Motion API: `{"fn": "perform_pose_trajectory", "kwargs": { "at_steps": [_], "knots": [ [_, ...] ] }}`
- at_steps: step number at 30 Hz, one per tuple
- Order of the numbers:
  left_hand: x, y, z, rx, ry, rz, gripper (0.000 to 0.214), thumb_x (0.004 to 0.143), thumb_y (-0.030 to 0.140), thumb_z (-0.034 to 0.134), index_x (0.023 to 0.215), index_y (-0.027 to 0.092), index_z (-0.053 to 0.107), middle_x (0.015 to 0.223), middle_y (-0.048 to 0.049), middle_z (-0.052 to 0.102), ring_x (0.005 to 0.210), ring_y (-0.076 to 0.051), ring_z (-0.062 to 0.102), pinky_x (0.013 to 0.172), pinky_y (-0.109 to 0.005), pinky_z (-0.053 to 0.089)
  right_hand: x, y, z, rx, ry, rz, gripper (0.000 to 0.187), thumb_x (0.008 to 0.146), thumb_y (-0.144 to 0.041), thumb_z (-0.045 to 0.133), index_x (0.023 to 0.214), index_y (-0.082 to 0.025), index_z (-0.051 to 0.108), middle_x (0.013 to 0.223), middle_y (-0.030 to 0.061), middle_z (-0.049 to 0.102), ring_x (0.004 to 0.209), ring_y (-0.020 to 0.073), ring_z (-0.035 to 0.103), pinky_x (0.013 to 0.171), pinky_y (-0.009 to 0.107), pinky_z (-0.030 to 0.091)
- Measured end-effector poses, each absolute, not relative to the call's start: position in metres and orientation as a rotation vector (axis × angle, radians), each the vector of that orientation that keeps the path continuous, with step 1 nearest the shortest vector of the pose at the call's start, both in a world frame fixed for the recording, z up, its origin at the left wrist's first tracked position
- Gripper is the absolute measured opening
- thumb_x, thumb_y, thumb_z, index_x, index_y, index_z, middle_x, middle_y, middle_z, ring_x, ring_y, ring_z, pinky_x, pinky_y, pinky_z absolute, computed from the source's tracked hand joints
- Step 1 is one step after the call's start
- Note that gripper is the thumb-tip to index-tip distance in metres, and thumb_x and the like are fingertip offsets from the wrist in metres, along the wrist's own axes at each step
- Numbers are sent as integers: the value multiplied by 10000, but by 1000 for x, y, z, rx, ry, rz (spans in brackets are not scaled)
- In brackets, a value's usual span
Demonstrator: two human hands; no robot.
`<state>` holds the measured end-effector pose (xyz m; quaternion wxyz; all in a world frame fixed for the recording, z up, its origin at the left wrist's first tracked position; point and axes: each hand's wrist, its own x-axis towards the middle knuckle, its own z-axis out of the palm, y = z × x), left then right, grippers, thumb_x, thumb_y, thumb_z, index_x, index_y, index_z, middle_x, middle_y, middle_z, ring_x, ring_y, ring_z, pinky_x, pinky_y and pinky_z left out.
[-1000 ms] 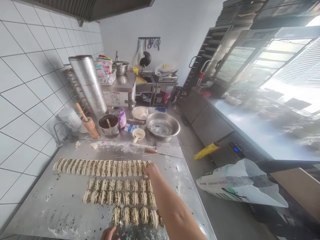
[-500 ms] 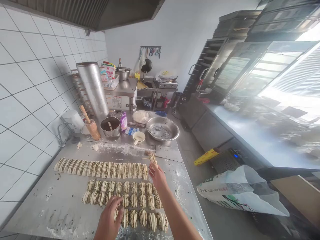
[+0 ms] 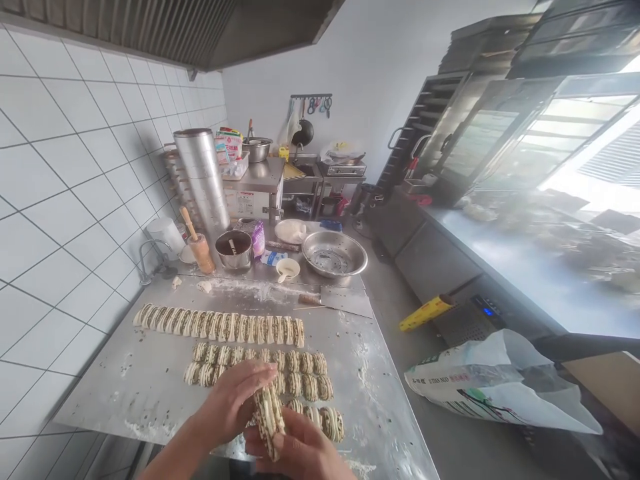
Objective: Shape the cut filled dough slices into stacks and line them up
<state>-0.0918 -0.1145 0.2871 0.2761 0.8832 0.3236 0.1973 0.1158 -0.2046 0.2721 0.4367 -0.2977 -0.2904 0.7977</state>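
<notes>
A: In the head view, where are the hands?

B: Low in the frame, at bottom centre. The left hand (image 3: 234, 400) lies over a filled dough piece (image 3: 269, 421), fingers curled around its upper end. The right hand (image 3: 295, 452) cups it from below, fingers closed rather than spread.

A: So the piece is off the table?

B: It looks lifted, held on edge and tilted, with its layered side and dark green filling facing the camera. Gripped that way, both hands can probably press it from opposite sides.

A: And the other pieces?

B: They sit on the steel table (image 3: 115, 393): one long row (image 3: 220, 329) across the middle, shorter rows (image 3: 260, 360) below it. They stand on edge, packed side by side, likely to keep them orderly and save room.

A: What's at the table's far edge?

B: A cleaver (image 3: 347, 301) lies flat near a large steel bowl (image 3: 334, 253), with flour (image 3: 245, 289) dusted to its left.
</notes>
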Motion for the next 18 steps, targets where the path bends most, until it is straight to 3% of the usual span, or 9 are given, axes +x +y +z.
{"fn": "perform_pose_trajectory", "kwargs": {
  "at_steps": [3, 5, 7, 9, 12, 15, 18],
  "knots": [
    [-97, -126, 310, 2296, 888, 436, 488, 1043, 290, 407, 1513, 359, 522, 1508, -43, 611, 1424, -268, 534, 1220, -439, 418, 123, -207, 294, -618, -861, 2183, 558, 768, -554, 839, 1198, -215, 735, 1193, 128, 754, 1148, 328, 694, 1004, 438, 512],
    [-96, -133, 323, 2186, 979, 379, 455, 1032, 325, 439, 1461, 367, 584, 1469, -44, 644, 1386, -284, 564, 1185, -437, 440, 123, -205, 298, -643, -1070, 2079, 464, 811, -565, 803, 1098, -203, 763, 1158, 114, 750, 1117, 325, 686, 999, 430, 506],
    [-91, -141, 332, 2058, 1089, 379, 408, 1000, 303, 492, 1363, 341, 675, 1370, -56, 708, 1300, -288, 617, 1128, -419, 466, 117, -203, 290, -694, -1238, 1846, 399, 829, -565, 785, 959, -188, 776, 1295, 128, 681, 1227, 354, 617, 1049, 443, 482],
    [-83, -151, 336, 1902, 1147, 438, 302, 943, 241, 538, 1112, 257, 787, 1095, -65, 786, 1065, -257, 692, 974, -357, 514, 109, -202, 274, -768, -1321, 1650, 361, 824, -550, 797, 898, -197, 785, 1543, 108, 502, 1437, 396, 436, 1155, 480, 415],
    [-71, -173, 333, 1514, 1094, 482, 182, 851, 291, 658, 735, 163, 713, 735, -35, 698, 726, -188, 629, 694, -286, 463, 98, -205, 256, -847, -1365, 1505, 370, 816, -584, 794, 914, -228, 811, 1676, 55, 335, 1545, 423, 278, 1230, 542, 339],
    [-67, -196, 330, 1132, 1045, 426, 283, 781, 417, 766, 752, 153, 669, 677, -13, 623, 633, -153, 558, 600, -268, 383, 94, -211, 255, -876, -1355, 1380, 421, 854, -612, 739, 1119, -290, 797, 1697, 53, 303, 1548, 429, 286, 1244, 583, 325],
    [-73, -211, 333, 830, 1009, 472, 235, 742, 351, 784, 816, 163, 663, 692, 8, 575, 631, -128, 518, 591, -249, 347, 94, -216, 266, -869, -1388, 1314, 571, 992, -555, 558, 1534, -385, 497, 1681, 58, 341, 1582, 355, 236, 1255, 600, 301]
  ]
}}
